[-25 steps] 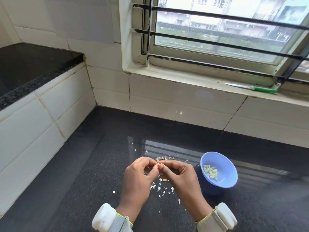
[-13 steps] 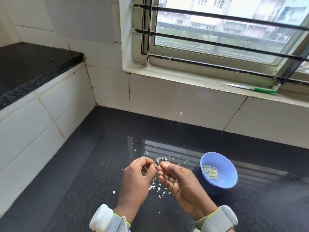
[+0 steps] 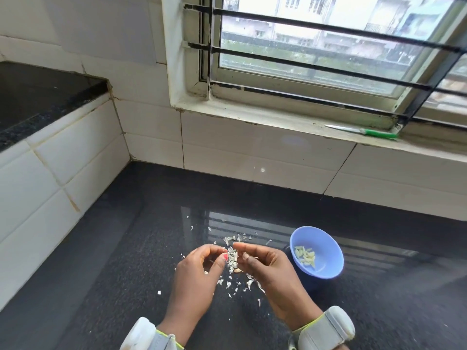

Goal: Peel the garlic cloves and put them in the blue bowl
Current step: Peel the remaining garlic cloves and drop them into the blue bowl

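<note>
The blue bowl (image 3: 328, 248) stands on the black counter at the right, with several peeled garlic cloves (image 3: 305, 256) in it. Just left of it, my two hands hover low over a scatter of garlic skins (image 3: 232, 258). My right hand (image 3: 270, 271) pinches a small garlic clove (image 3: 245, 255) between thumb and fingers. My left hand (image 3: 197, 274) is a finger's width away from the right one, its fingers curled and thumb tip near the index finger. Whether it holds a bit of skin is hidden.
A green-handled knife (image 3: 364, 131) lies on the window sill (image 3: 252, 117) at the back right. White tiled walls close off the counter (image 3: 101, 274) at the back and left, where a raised black ledge (image 3: 38, 97) sits.
My hands were pressed together on the clove and have drawn slightly apart. My right hand has turned palm-up. More skin flakes lie between them.
</note>
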`<state>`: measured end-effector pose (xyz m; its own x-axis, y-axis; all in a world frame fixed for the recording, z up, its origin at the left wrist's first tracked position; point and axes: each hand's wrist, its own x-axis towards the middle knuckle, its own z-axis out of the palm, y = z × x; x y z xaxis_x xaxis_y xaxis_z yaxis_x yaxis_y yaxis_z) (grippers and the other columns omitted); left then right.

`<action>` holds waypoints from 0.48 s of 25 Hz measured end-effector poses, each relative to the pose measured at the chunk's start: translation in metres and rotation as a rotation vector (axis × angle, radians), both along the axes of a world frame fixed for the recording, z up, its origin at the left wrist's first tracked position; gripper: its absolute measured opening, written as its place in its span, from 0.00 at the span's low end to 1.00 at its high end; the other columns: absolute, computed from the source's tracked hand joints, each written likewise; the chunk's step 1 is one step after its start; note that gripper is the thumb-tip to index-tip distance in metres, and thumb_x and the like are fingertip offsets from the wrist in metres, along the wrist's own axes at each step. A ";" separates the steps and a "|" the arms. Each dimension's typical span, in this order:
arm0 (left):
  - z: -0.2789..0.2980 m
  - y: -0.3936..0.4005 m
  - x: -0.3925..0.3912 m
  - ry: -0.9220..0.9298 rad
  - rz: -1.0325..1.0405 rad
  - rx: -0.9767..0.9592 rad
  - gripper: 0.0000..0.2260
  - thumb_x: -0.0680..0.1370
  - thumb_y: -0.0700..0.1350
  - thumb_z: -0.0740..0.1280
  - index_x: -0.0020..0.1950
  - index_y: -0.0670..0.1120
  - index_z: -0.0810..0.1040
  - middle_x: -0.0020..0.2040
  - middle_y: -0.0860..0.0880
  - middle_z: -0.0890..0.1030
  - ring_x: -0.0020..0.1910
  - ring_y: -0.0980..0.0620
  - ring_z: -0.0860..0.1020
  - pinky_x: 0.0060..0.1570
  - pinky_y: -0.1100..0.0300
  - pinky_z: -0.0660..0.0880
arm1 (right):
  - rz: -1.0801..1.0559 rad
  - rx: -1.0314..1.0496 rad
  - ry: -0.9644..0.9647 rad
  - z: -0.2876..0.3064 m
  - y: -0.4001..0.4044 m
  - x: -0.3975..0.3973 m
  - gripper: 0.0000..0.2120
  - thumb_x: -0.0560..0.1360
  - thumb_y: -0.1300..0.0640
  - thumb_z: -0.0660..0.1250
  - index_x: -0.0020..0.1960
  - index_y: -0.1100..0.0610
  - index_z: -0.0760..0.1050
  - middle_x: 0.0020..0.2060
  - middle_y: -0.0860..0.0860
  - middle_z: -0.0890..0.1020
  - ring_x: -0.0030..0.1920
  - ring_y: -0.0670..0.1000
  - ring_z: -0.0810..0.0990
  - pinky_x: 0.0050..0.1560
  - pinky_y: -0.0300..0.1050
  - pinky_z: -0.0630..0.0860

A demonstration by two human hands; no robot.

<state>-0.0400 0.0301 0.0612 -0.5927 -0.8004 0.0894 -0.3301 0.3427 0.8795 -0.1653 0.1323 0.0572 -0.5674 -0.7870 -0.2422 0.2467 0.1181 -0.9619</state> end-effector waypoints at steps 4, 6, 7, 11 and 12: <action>0.004 0.001 -0.002 0.058 0.032 0.034 0.07 0.72 0.50 0.73 0.36 0.52 0.78 0.33 0.58 0.80 0.34 0.60 0.77 0.33 0.69 0.71 | -0.053 -0.011 0.065 0.010 -0.001 0.002 0.13 0.71 0.69 0.73 0.54 0.59 0.81 0.44 0.59 0.86 0.44 0.53 0.83 0.49 0.45 0.80; 0.007 0.001 -0.003 0.077 0.020 0.045 0.04 0.71 0.46 0.74 0.37 0.52 0.81 0.35 0.60 0.82 0.35 0.61 0.79 0.34 0.71 0.71 | -0.058 0.019 0.114 0.014 -0.002 0.004 0.17 0.69 0.68 0.76 0.55 0.58 0.76 0.42 0.58 0.86 0.43 0.53 0.84 0.47 0.47 0.81; 0.007 0.001 -0.003 0.082 0.012 0.035 0.04 0.71 0.45 0.74 0.38 0.52 0.82 0.35 0.61 0.82 0.36 0.61 0.79 0.35 0.72 0.70 | -0.058 0.040 0.144 0.015 -0.003 0.005 0.19 0.68 0.67 0.76 0.55 0.57 0.74 0.41 0.57 0.86 0.42 0.53 0.85 0.47 0.48 0.81; 0.006 0.000 -0.001 0.076 0.005 -0.039 0.04 0.70 0.44 0.75 0.39 0.53 0.83 0.35 0.59 0.82 0.38 0.64 0.79 0.36 0.75 0.70 | -0.022 0.091 0.336 0.019 -0.006 0.007 0.19 0.69 0.64 0.77 0.54 0.52 0.73 0.40 0.54 0.86 0.42 0.53 0.85 0.48 0.54 0.82; 0.006 0.001 -0.001 0.067 0.002 -0.064 0.04 0.70 0.44 0.75 0.39 0.53 0.83 0.35 0.60 0.82 0.39 0.64 0.79 0.37 0.74 0.70 | -0.019 0.099 0.386 0.020 -0.006 0.007 0.19 0.69 0.64 0.77 0.54 0.51 0.73 0.40 0.52 0.86 0.42 0.52 0.85 0.48 0.54 0.82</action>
<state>-0.0410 0.0310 0.0668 -0.5822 -0.7929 0.1799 -0.2718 0.3984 0.8760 -0.1581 0.1266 0.0776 -0.6459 -0.7591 -0.0818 -0.1281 0.2134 -0.9685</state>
